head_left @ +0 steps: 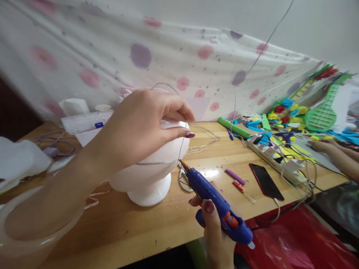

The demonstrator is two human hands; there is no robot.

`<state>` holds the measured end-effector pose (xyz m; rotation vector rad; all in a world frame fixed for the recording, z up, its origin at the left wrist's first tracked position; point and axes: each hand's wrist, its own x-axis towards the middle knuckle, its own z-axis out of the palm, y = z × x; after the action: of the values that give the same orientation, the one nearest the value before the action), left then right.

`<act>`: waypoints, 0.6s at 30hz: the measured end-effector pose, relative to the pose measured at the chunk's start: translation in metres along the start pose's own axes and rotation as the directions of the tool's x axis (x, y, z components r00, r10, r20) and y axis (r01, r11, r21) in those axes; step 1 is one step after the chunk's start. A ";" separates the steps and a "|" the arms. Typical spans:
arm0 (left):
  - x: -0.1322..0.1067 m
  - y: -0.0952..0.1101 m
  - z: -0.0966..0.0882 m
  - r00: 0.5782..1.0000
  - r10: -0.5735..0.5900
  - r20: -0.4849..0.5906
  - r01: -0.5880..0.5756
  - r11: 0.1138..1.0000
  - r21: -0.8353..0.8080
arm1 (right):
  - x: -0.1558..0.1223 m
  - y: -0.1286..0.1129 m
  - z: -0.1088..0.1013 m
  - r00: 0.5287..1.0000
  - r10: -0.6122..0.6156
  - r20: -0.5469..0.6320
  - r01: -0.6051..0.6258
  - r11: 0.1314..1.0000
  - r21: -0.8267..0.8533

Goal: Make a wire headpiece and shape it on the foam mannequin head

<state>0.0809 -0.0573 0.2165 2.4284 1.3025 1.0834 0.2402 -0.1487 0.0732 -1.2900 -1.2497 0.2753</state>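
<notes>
A white foam head form (pixel 150 188) stands on the wooden table in front of me, with a thin silvery wire band (pixel 157 163) running round it. My left hand (pixel 146 125) is over the form, thumb and fingers pinching a thin wire (pixel 183 144) that drops to the band. In my right hand (pixel 214 224) is a blue hot glue gun (pixel 210 194), its nozzle at the spot where wire and band meet. I cannot tell whether glue is coming out. Behind the nozzle lies a pair of scissors (pixel 185 181), partly hidden. More looped wire (pixel 204 138) extends beyond the form.
On the right lie a phone (pixel 266 181), a power strip (pixel 276 160) with chargers and cables, a purple stick (pixel 235 176) and coloured craft pieces. Another person's hand (pixel 325 145) is at the far right. A clear plastic box (pixel 84 121) sits at the back left.
</notes>
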 end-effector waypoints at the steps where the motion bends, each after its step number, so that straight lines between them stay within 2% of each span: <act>1: 0.000 0.000 0.000 1.000 0.002 -0.007 -0.002 1.000 0.003 | 0.000 -0.001 0.000 1.000 0.021 0.004 -0.021 0.999 0.025; 4: -0.001 0.000 0.000 1.000 0.011 -0.014 -0.011 1.000 -0.002 | 0.000 -0.002 0.001 0.998 0.069 0.003 -0.069 0.993 0.094; 6: -0.001 0.000 0.000 1.000 0.017 -0.015 -0.017 1.000 -0.001 | -0.001 -0.004 0.000 0.998 0.059 0.011 -0.060 0.990 0.126; 10: -0.001 0.000 0.000 0.999 0.020 -0.034 -0.019 0.999 0.025 | 0.001 -0.004 -0.003 0.996 -0.038 0.075 0.027 0.990 0.141; 14: -0.001 0.001 0.000 0.999 0.018 -0.032 -0.016 0.999 0.048 | 0.005 0.003 -0.006 0.974 -0.148 0.174 0.126 0.983 0.135; 18: -0.001 0.001 0.000 0.999 0.031 -0.038 -0.029 0.998 0.053 | 0.005 0.010 -0.008 0.970 -0.157 0.188 0.138 0.984 0.110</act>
<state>0.0810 -0.0588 0.2160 2.4842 1.3262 1.1239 0.2532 -0.1460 0.0689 -1.1003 -1.4748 0.3585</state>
